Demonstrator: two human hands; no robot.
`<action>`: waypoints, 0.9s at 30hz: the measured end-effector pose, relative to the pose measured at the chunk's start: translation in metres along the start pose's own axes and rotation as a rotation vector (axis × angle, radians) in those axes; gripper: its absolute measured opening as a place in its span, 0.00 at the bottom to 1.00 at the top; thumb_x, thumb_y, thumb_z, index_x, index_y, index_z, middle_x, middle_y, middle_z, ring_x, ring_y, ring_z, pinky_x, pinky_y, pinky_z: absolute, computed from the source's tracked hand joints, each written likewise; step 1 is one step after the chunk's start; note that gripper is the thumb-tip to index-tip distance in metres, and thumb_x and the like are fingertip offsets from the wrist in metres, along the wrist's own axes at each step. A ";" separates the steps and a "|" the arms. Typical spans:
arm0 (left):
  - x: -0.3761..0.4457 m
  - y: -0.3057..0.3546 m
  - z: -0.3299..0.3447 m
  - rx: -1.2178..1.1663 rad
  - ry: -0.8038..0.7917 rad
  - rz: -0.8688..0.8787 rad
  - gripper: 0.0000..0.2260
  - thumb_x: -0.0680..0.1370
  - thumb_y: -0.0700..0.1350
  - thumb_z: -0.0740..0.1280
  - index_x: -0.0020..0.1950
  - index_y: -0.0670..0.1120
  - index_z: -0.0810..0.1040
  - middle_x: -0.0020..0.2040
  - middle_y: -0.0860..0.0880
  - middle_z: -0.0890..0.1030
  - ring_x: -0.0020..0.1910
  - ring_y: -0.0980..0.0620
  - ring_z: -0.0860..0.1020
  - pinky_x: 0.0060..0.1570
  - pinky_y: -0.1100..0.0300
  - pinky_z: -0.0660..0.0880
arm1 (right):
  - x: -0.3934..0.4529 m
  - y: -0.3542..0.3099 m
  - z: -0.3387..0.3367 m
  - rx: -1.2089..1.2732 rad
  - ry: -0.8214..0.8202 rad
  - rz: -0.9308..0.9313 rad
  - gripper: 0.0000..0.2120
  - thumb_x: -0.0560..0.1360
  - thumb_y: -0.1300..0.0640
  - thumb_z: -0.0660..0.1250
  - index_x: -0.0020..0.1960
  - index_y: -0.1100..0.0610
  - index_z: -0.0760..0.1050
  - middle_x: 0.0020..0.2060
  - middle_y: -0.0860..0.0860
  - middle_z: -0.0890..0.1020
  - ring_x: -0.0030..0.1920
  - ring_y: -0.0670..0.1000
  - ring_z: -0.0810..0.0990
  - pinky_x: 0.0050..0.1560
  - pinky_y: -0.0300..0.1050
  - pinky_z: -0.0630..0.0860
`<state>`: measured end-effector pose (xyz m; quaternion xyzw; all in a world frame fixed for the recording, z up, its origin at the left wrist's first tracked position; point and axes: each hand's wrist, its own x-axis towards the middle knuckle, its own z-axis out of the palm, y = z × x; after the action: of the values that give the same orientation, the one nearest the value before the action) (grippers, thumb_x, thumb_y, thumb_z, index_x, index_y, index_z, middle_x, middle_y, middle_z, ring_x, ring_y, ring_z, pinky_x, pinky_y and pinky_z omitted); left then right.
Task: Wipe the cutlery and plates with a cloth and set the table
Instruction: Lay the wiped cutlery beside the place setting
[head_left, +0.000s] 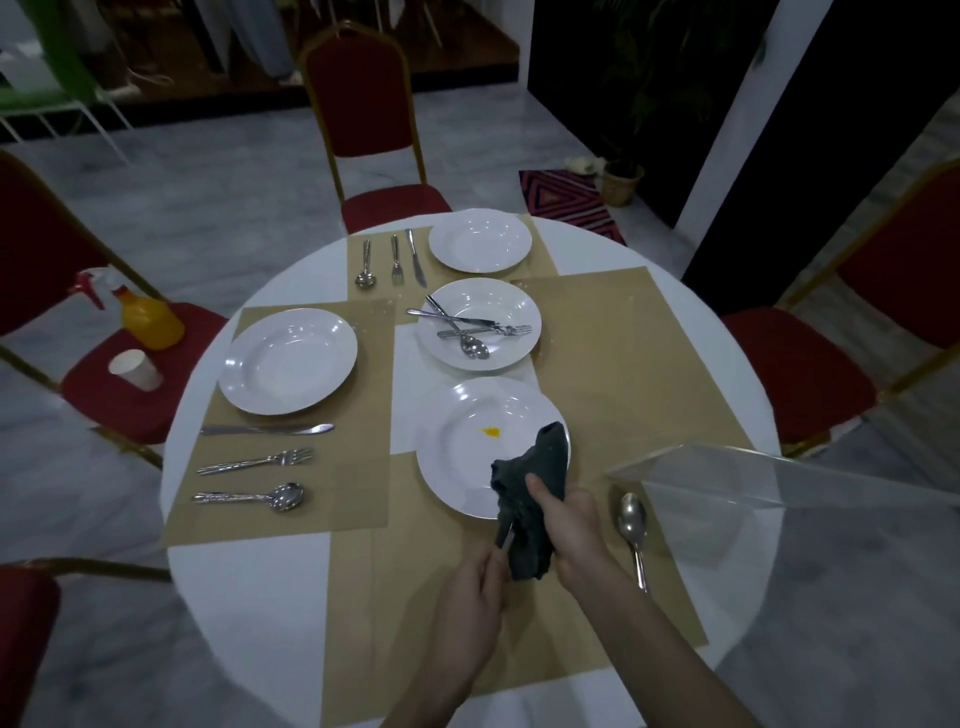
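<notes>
Currently mid-wipe on one piece of cutlery: left hand (470, 603) pinches the metal handle of a utensil (506, 540), whose working end is buried in the dark grey crumpled cloth (535, 499), so can't tell knife or fork. Right hand (566, 525) grips the cloth, fingers curled round it, over the near rim of the white round plate with a yellow smear (467, 441). To do it well, I'd say: keep the cloth clamped and draw the handle out through it along its length, then rotate and repeat; keep the cloth tail off that smear or it transfers. The smeared plate looks unwiped. One silver spoon (634, 525) already lies on the tan paper placemat (415, 613) just right of the hands. More cutlery sits piled in the white middle plate (480, 325) beyond. Room: the round white worktop (249, 561) edge is close under the forearms, so a dropped utensil could go to the floor. A clear acrylic panel (753, 478) sits just right, beyond the spoon, and limits swing that way. Left side is open mat before the laid setting with the white left plate (288, 361).
</notes>
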<state>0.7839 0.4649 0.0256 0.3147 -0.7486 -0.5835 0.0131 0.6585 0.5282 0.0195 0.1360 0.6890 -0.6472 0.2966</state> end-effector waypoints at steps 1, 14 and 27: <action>0.001 0.000 -0.002 -0.057 0.000 -0.025 0.14 0.83 0.44 0.56 0.37 0.47 0.68 0.29 0.55 0.68 0.29 0.56 0.65 0.31 0.61 0.62 | -0.005 0.001 0.001 -0.010 -0.050 0.001 0.09 0.77 0.57 0.69 0.53 0.61 0.80 0.44 0.57 0.86 0.45 0.55 0.85 0.42 0.46 0.81; -0.010 -0.002 -0.010 -0.143 -0.020 -0.106 0.16 0.83 0.46 0.56 0.36 0.46 0.69 0.26 0.54 0.66 0.25 0.56 0.62 0.28 0.60 0.57 | -0.021 0.014 0.005 -0.057 -0.019 0.009 0.08 0.76 0.57 0.70 0.50 0.63 0.80 0.42 0.57 0.85 0.43 0.54 0.85 0.45 0.48 0.83; -0.020 0.002 -0.018 -0.137 -0.050 -0.118 0.15 0.83 0.45 0.55 0.37 0.46 0.68 0.26 0.53 0.66 0.25 0.57 0.62 0.26 0.62 0.59 | -0.042 0.022 0.004 -0.126 -0.111 0.009 0.10 0.77 0.57 0.69 0.55 0.63 0.78 0.44 0.56 0.84 0.44 0.52 0.84 0.37 0.39 0.79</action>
<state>0.8062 0.4589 0.0401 0.3419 -0.6871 -0.6409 -0.0184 0.7055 0.5350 0.0267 0.0840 0.7100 -0.6079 0.3453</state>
